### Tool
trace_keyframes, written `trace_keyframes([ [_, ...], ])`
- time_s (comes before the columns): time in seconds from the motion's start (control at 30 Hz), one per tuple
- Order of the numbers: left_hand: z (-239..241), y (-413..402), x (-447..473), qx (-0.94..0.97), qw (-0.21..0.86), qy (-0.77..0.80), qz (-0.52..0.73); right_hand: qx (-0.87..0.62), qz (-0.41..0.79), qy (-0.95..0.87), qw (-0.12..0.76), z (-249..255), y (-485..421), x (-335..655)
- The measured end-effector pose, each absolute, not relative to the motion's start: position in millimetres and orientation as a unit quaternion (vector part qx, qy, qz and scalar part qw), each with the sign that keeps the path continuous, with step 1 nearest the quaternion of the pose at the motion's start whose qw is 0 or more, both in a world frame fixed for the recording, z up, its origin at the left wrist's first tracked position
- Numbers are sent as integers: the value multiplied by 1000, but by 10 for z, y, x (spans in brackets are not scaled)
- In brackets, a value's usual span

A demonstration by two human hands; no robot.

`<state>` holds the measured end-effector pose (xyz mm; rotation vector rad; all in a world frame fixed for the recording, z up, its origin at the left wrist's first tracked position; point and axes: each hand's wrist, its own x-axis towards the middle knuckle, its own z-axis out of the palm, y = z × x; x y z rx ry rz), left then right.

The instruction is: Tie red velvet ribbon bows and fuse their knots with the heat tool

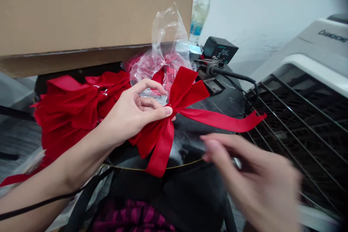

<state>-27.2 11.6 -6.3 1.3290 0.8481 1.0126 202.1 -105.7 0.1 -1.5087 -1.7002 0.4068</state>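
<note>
My left hand [143, 110] pinches a red ribbon bow [183, 88] at its knot, between thumb and fingers. Two loops point up and to the right, one long tail stretches right, and more ribbon hangs below over the table's front edge. To the right and nearer the camera is my right hand [252, 174], somewhat blurred and apart from the bow. Its thumb and fingertips are drawn together; what they hold, if anything, cannot be made out. A pile of red bows [78, 108] lies left of my left hand, partly behind the forearm.
Behind the bow, a clear plastic bag [170, 32] holds more red ribbon. The round black table [228, 105] also carries a soldering station [221, 49] with a cable. A cardboard box [95, 11], bottles [201, 16] and a Changhong appliance with a grille [299, 123] stand around.
</note>
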Motion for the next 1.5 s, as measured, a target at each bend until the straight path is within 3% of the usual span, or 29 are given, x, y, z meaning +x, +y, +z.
trace_keyframes([
  [0.23,-89,87,-263,593,536,384,462,-592,321,-543,501,-305,-696,1295],
  [0.33,-66,98,-268,590,512,388,490,-571,431,-505,482,-293,-702,1312],
  [0.43,-34,97,-261,584,503,390,503,-569,461,-508,454,-257,-757,1349],
  [0.5,-19,94,-255,574,509,388,510,-572,478,-533,400,-228,-837,1403],
  [0.67,-2,105,-269,535,533,383,532,-511,539,-661,107,-135,-1122,1668],
  [0.73,-1,106,-276,537,530,385,531,-534,532,-640,149,-113,-1140,1724],
  [0.87,-7,93,-277,549,530,386,518,-580,491,-533,371,-141,-935,1570],
  [0.93,-17,92,-276,547,534,377,523,-546,549,-502,385,-178,-833,1452],
  [1.07,-46,106,-279,537,545,347,542,-504,655,-477,299,-212,-895,1471],
  [1.23,-68,117,-280,540,544,349,539,-525,631,-562,100,-117,-1204,1840],
  [1.3,-75,117,-280,546,546,347,531,-572,568,-564,178,-87,-1220,1895],
  [1.43,-96,107,-266,564,551,346,508,-638,363,-496,464,-147,-1016,1667],
  [1.5,-107,98,-256,576,556,346,489,-613,318,-493,529,-217,-871,1459],
])
